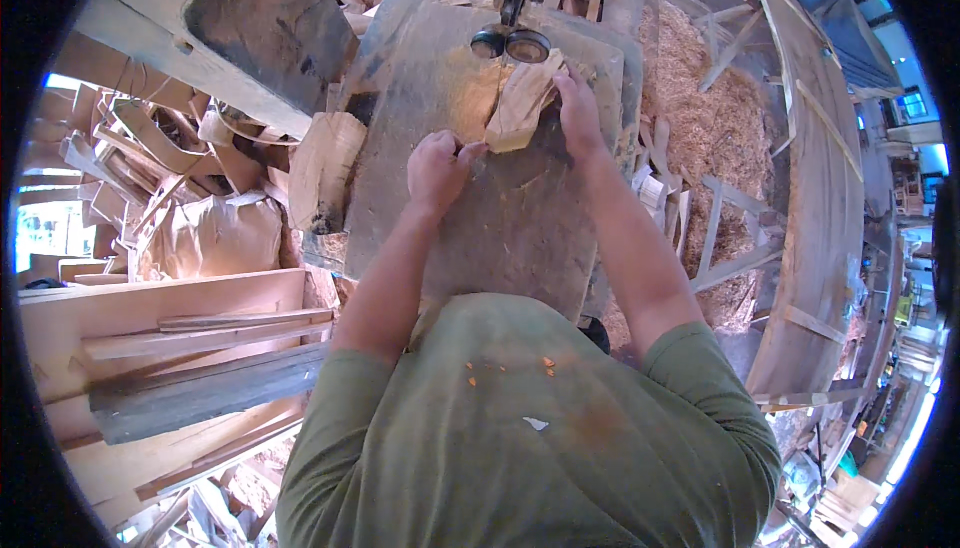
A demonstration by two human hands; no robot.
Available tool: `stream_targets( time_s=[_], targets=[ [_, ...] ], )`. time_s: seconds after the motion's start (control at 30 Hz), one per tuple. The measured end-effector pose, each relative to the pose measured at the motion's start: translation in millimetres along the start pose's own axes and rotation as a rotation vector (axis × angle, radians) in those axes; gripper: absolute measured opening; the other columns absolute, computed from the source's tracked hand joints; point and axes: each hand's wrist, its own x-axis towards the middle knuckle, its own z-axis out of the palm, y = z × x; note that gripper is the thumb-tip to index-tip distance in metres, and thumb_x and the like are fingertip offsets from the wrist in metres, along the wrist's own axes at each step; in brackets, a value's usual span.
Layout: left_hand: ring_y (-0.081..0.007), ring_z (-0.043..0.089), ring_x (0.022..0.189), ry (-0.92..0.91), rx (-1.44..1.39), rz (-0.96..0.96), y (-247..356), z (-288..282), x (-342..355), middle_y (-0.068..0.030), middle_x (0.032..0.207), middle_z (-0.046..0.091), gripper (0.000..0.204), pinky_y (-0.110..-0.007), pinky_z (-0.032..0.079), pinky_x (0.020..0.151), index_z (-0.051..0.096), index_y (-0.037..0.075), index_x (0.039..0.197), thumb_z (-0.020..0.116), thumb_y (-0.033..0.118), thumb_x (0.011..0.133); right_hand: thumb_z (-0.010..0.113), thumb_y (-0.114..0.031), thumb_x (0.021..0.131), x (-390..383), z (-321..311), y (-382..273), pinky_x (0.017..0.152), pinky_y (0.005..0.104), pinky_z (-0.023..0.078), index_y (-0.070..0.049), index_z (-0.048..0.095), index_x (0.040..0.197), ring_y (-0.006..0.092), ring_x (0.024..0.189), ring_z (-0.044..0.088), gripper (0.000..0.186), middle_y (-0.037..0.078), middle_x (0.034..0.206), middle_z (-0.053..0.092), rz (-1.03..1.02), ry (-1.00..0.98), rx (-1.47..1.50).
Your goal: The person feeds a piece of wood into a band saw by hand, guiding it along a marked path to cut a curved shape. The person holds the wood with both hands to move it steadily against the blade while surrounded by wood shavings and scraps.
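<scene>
A rough, pale wood block (pixel 522 108) lies on the worn table (pixel 500 238) of a band saw, its far end close beside the round blade guides (pixel 526 45). My right hand (pixel 580 116) grips the block along its right side, fingers toward the far end. At the block's near left corner is my left hand (pixel 437 170), its fingers curled and its thumb tip against the wood. The blade itself is hard to make out near the guides. Yellowish sawdust (pixel 474 90) is spread on the table left of the block.
Left of the table stands a cut wood chunk (pixel 326 168), below the large machine frame (pixel 240 38). Scrap wood and a plastic sack (pixel 222 236) crowd the left side. Planks (pixel 205 388) lie lower left. Shavings (pixel 708 118) and offcuts cover the right side, beside a long board (pixel 815 218).
</scene>
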Motion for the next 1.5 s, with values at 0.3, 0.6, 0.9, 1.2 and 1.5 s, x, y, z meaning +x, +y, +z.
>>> stream_targets(
  time_s=[0.3, 0.6, 0.9, 1.2, 1.5],
  targets=[
    [-0.0383, 0.068, 0.082, 0.022, 0.056, -0.001, -9, 8, 1, -0.016, 0.083, 0.07, 0.051, -0.049, 0.053, 0.073, 0.069, 0.004, 0.08, 0.075, 0.054, 0.09, 0.073, -0.037, 0.096, 4, -11, 3, 0.118, 0.0357, 0.035, -0.001, 0.037, 0.16, 0.0226, 0.136, 0.051, 0.082, 0.011, 0.148, 0.057, 0.101, -0.228, 0.159],
    [-0.0394, 0.067, 0.081, 0.015, 0.08, -0.002, -5, 6, 3, -0.0174, 0.081, 0.068, 0.053, -0.05, 0.052, 0.072, 0.067, 0.004, 0.078, 0.074, 0.055, 0.09, 0.073, -0.041, 0.098, 10, -17, 4, 0.117, 0.0358, 0.037, -0.003, 0.044, 0.155, 0.022, 0.134, 0.052, 0.075, 0.009, 0.143, 0.059, 0.116, -0.309, 0.172],
    [-0.0366, 0.068, 0.089, -0.038, 0.057, -0.088, 4, -3, 5, -0.015, 0.085, 0.069, 0.053, -0.049, 0.053, 0.078, 0.068, 0.004, 0.076, 0.071, 0.055, 0.091, 0.067, -0.032, 0.103, 8, -11, 2, 0.121, 0.0371, 0.03, -0.003, 0.042, 0.158, 0.0225, 0.139, 0.048, 0.067, 0.008, 0.152, 0.054, 0.133, -0.237, 0.185],
    [-0.0342, 0.07, 0.086, -0.005, -0.009, -0.107, -6, 5, 3, -0.0139, 0.086, 0.071, 0.046, -0.046, 0.054, 0.076, 0.074, 0.007, 0.083, 0.078, 0.052, 0.087, 0.077, -0.033, 0.096, 6, -17, 9, 0.117, 0.0372, 0.037, -0.001, 0.043, 0.156, 0.0232, 0.135, 0.052, 0.076, 0.011, 0.144, 0.058, 0.1, -0.206, 0.153],
    [-0.0367, 0.068, 0.087, 0.046, -0.1, -0.065, -7, 3, 2, -0.0156, 0.083, 0.069, 0.045, -0.049, 0.053, 0.076, 0.069, 0.004, 0.078, 0.075, 0.048, 0.09, 0.077, -0.031, 0.095, 2, -14, 14, 0.117, 0.038, 0.037, -0.002, 0.043, 0.156, 0.0238, 0.135, 0.052, 0.075, 0.011, 0.145, 0.058, 0.083, -0.182, 0.213]
  ],
)
